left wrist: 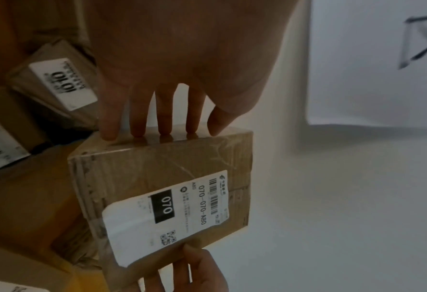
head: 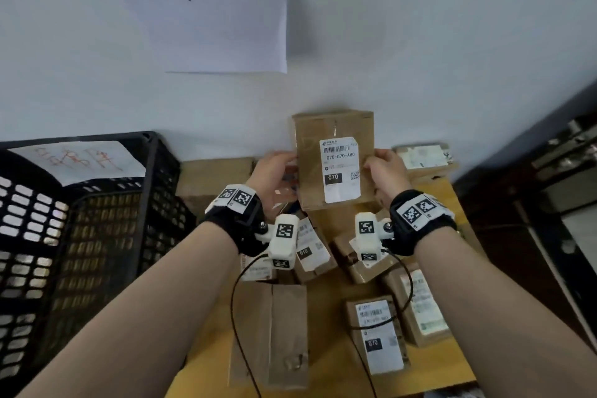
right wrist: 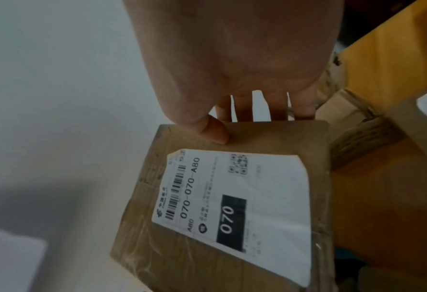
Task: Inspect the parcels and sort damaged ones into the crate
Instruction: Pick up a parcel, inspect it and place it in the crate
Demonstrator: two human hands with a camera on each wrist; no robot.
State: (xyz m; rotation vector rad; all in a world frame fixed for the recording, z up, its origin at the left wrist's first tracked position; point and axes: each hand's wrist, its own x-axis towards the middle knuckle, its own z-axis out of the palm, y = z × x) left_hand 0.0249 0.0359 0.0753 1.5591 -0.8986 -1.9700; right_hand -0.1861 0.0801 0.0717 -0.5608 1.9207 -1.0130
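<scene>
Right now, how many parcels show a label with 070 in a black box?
2. The raised parcel is held between the left hand and the right hand. The flat parcel lies on the table, nearest the camera. Other labels are blurred or covered, so more may exist.

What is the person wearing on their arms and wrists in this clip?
Both forearms are bare, no sleeves. Each wrist carries a black strap with white square-patterned marker tags and a white camera block, also marker-tagged. A thin black cable trails from each block. The hands are ungloved.
</scene>
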